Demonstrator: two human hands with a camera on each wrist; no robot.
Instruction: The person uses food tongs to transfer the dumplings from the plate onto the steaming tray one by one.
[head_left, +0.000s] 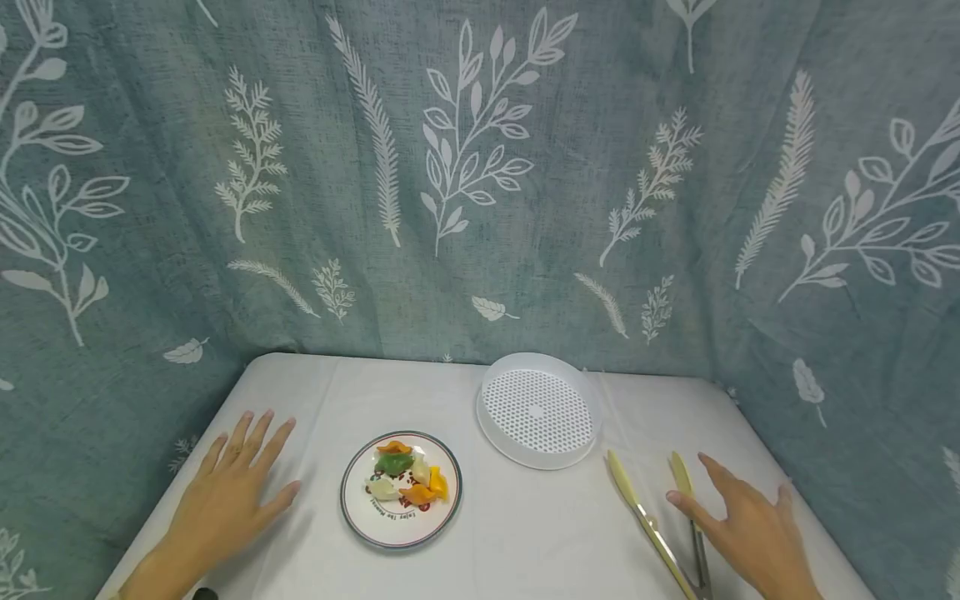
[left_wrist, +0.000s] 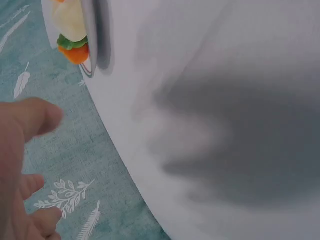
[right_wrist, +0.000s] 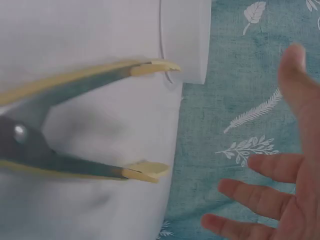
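My left hand (head_left: 232, 483) hovers over the left side of the white table with its fingers spread, casting a shadow in the left wrist view. To its right lies a round white plate (head_left: 397, 535) with a dark rim. Several small dumplings (head_left: 393, 464) in orange, green, yellow and white sit on the plate. My right hand (head_left: 757, 533) is at the right, fingers extended and holding nothing. Beside it a pair of metal tongs (head_left: 647, 525) with yellow edges and tips lies spread apart; the right wrist view shows its pivot and both tips (right_wrist: 150, 68).
A round white steamer tray (head_left: 536, 410) with a perforated base stands at the back of the table, right of the plate. Behind the table hangs a teal curtain (head_left: 390, 283) with white leaf prints. A small dark object (head_left: 205, 593) shows at the bottom left edge.
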